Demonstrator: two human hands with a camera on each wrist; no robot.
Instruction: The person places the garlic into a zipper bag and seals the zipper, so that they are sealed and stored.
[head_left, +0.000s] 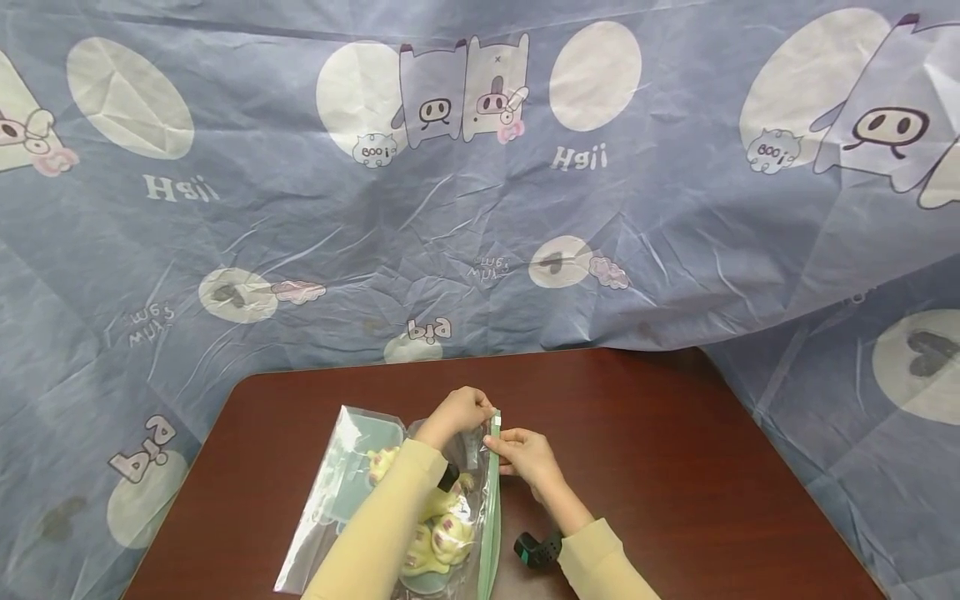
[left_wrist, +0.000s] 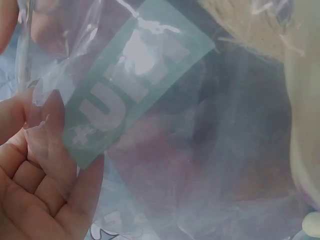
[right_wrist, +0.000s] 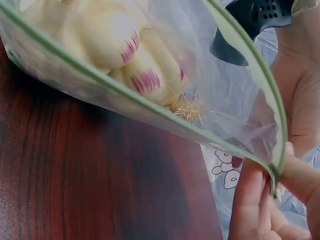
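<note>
A clear zip bag (head_left: 480, 467) with a green zip strip (right_wrist: 120, 89) along its edge lies on the table. Inside are several garlic bulbs (head_left: 453, 533), cream with purple marks; a tuft of dry roots (right_wrist: 186, 108) shows on one. My left hand (head_left: 463, 411) grips the film at the far corner, beside a green label (left_wrist: 135, 85) with white letters. Just nearer, my right hand (head_left: 527, 457) pinches the zip strip close to its far end between thumb and fingers. In the right wrist view the bag's mouth gapes between its two green edges.
Left of the garlic, beneath my left forearm, a clear sheet or bag part (head_left: 311, 521) covers a pale blue-green panel (head_left: 367, 450). The dark red-brown table (head_left: 675, 467) extends to the right. A patterned blue cloth (head_left: 450, 208) hangs behind. Black wrist devices (head_left: 536, 550) sit at both wrists.
</note>
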